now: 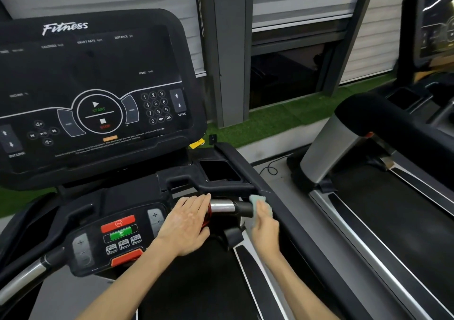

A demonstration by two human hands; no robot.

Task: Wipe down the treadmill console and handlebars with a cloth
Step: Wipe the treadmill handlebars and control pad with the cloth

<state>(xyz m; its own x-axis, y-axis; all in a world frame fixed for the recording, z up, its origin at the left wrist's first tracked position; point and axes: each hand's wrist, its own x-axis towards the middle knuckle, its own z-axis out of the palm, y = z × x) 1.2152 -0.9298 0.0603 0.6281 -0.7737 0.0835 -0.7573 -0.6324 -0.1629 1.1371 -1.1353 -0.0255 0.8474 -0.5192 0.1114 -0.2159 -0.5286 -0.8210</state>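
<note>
Head view: my right hand (266, 226) has its fingers curled round the cloth (260, 203), bunched so a thick wad meets the black end of the handlebar (222, 206). My left hand (186, 224) lies flat over the bar's inner end, fingers straight and together, gripping nothing. I judge it is there as a brace and to hold the red cord (208, 213) clear. The bar's long axis runs across the view, free end pointing right. The console (93, 93) sits up-left, well apart from the cloth
</note>
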